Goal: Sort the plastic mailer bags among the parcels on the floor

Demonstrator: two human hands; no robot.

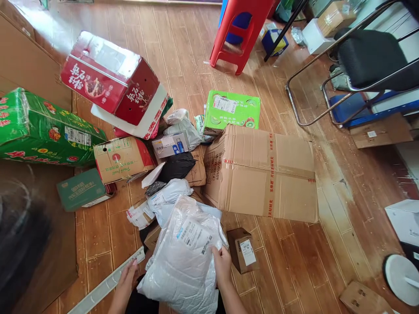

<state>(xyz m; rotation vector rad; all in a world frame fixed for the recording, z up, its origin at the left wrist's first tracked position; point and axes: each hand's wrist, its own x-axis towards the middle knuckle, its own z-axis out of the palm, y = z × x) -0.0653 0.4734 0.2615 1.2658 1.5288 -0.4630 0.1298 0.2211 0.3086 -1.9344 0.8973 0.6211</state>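
Note:
A puffy white plastic mailer bag (178, 270) with a shipping label lies tilted over my lap. My right hand (222, 264) pinches its right edge, with the thumb on top. My left hand (129, 274) is to the left of the bag, fingers stretched out and apart from it. Just behind those fingers runs a long, flat, whitish strip (104, 283); whether they touch it I cannot tell. Beyond the mailer are a smaller pale-blue parcel bag (170, 195) and a black plastic parcel (176, 167). A small brown box (242, 250) with a label stands right of my right hand.
A large taped carton (288, 174) and a green kiwi box (232, 109) lie ahead. On the left are a red box (101, 83), a fruit carton (122, 159) and a long green box (49, 131). Red stools (240, 32) and a black chair (371, 56) stand farther off. Dark hair blurs the left edge.

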